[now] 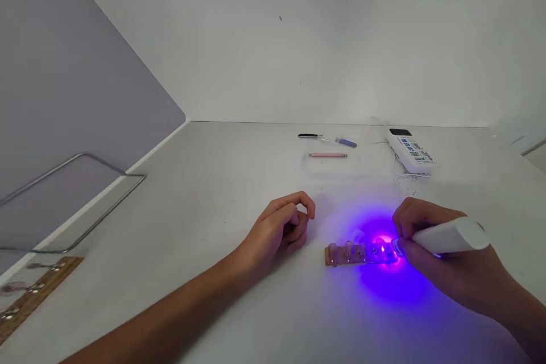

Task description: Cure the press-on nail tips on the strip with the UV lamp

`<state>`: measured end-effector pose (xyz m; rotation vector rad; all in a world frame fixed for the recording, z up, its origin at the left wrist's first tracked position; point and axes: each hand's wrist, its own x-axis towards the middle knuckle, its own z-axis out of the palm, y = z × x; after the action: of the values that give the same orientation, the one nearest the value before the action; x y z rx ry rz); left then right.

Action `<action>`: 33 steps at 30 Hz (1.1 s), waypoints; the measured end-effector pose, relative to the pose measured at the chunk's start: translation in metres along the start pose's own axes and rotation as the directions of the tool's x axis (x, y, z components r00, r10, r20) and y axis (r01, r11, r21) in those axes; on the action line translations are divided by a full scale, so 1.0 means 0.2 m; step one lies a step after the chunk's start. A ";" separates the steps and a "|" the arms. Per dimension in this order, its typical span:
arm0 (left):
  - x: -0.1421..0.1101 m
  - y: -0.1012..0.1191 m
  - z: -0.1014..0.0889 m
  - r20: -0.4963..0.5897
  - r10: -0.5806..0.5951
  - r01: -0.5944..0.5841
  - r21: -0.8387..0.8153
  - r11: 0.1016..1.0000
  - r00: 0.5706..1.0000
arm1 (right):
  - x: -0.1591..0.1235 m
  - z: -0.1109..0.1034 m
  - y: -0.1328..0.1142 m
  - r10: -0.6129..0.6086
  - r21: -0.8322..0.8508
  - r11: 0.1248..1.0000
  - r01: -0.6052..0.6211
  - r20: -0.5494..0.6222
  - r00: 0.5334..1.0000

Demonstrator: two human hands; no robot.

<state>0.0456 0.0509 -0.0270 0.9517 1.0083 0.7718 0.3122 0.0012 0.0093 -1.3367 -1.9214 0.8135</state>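
Observation:
My right hand (443, 256) grips a white handheld UV nail lamp (447, 236), its lit tip pointing left. Violet light falls on the right end of a narrow wooden strip (327, 256), which bears a row of pinkish, glossy false nails (348, 252). The lamp tip is close to the nails at that end; whether it touches them I cannot tell. Left of the strip, my left hand (284, 224) rests on the white table with its fingers curled into a loose fist. Nothing shows in it, and it stands apart from the strip.
Farther back lie a pink pen-like tool (327, 155), a black-handled tool (310, 136) and a blue-ended tool (346, 143). A white power bank (410, 151) with a cable lies back right. At left are a bent metal frame (104, 213) and a wooden board (63, 273) with metal clips.

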 end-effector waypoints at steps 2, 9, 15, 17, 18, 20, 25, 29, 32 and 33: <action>0.00 0.00 0.00 -0.003 -0.004 0.004 0.000 1.000 1.000 | 0.00 0.00 0.00 0.004 -0.004 1.000 -0.004 -0.011 1.000; -0.01 -0.01 0.00 0.005 -0.005 0.005 0.001 1.000 1.000 | 0.01 -0.01 0.00 -0.020 -0.011 1.000 0.021 0.019 1.000; -0.01 -0.01 0.01 0.034 0.004 -0.003 -0.030 1.000 0.999 | 0.01 -0.01 0.01 -0.019 -0.016 1.000 0.019 0.007 1.000; 0.00 -0.01 0.01 0.040 0.006 -0.004 -0.038 0.999 0.999 | 0.01 0.00 0.01 -0.031 -0.010 0.999 0.031 0.027 0.999; 0.00 -0.01 0.01 0.042 0.006 -0.004 -0.040 0.999 0.999 | 0.01 0.00 0.01 -0.035 -0.006 0.999 0.035 0.026 0.999; 0.00 -0.02 0.01 0.041 0.003 -0.002 -0.038 0.999 0.999 | 0.01 0.00 0.00 -0.025 -0.002 1.000 0.025 0.004 1.000; -0.01 -0.01 0.01 0.031 0.004 -0.003 -0.034 0.999 0.999 | 0.00 0.01 0.00 -0.004 0.004 1.000 0.004 -0.010 1.000; -0.01 0.00 0.01 0.035 -0.007 0.008 -0.024 1.000 0.999 | 0.00 0.00 0.00 -0.008 -0.010 1.000 0.008 -0.001 1.000; -0.01 0.00 0.01 0.043 -0.003 0.005 -0.036 0.999 0.999 | 0.00 -0.01 0.00 -0.013 -0.022 1.000 0.013 0.014 1.000; -0.01 -0.01 0.01 0.044 0.000 0.002 -0.036 0.999 0.999 | 0.00 -0.01 0.00 -0.013 -0.022 1.000 0.013 0.018 1.000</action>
<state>0.0478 0.0486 -0.0271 0.9331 0.9533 0.7629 0.3133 0.0016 0.0097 -1.3328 -1.9564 0.8020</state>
